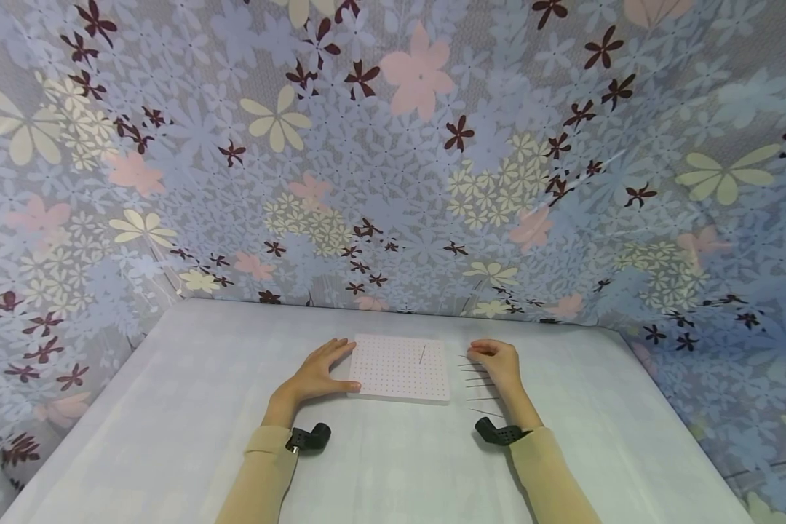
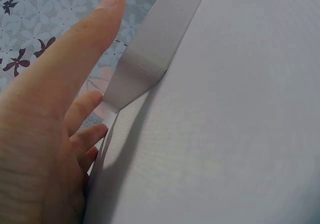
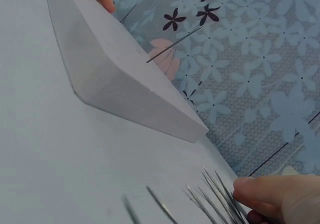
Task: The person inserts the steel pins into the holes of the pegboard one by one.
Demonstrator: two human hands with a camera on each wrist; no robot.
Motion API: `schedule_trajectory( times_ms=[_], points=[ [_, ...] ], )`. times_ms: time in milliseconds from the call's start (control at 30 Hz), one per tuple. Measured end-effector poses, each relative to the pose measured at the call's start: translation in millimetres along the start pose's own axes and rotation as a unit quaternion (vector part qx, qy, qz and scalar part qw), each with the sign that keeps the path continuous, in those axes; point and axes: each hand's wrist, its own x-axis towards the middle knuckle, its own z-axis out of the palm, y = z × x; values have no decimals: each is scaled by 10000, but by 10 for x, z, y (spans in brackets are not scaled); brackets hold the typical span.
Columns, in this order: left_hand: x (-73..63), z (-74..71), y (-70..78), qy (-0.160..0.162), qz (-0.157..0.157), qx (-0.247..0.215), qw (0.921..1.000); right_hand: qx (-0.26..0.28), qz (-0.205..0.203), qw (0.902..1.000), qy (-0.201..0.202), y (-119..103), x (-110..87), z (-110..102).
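A white block-like board (image 1: 399, 369) with a grid of small dots lies on the table. One thin metal pin (image 1: 422, 354) stands up from its top, toward the right. My left hand (image 1: 317, 372) rests against the board's left side, thumb at the near corner and the other fingers, nearly straight, at the far corner. To the right of the board, several metal pins (image 3: 212, 196) lie side by side in a column. At the far end of that column my right hand (image 1: 495, 358) pinches a pin with thumb and curled forefinger; the fingers partly hide it.
A pale cloth covers the table (image 1: 170, 407). Behind and around it hangs a flowered curtain (image 1: 393, 182), close to the table's far edge. A black wrist camera (image 1: 311, 438) sits on the left wrist and another black camera (image 1: 498, 431) on the right.
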Motion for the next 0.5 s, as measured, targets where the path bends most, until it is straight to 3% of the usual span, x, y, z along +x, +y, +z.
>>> schedule_trajectory(
  times_ms=[167, 500],
  points=[
    [2, -1, -4, 16, -19, 22, 10000, -234, -105, 9996, -147, 29, 6, 8],
    [-9, 0, 4, -11, -3, 30, 10000, -628, -496, 9968, -45, 10, -32, 18]
  ],
)
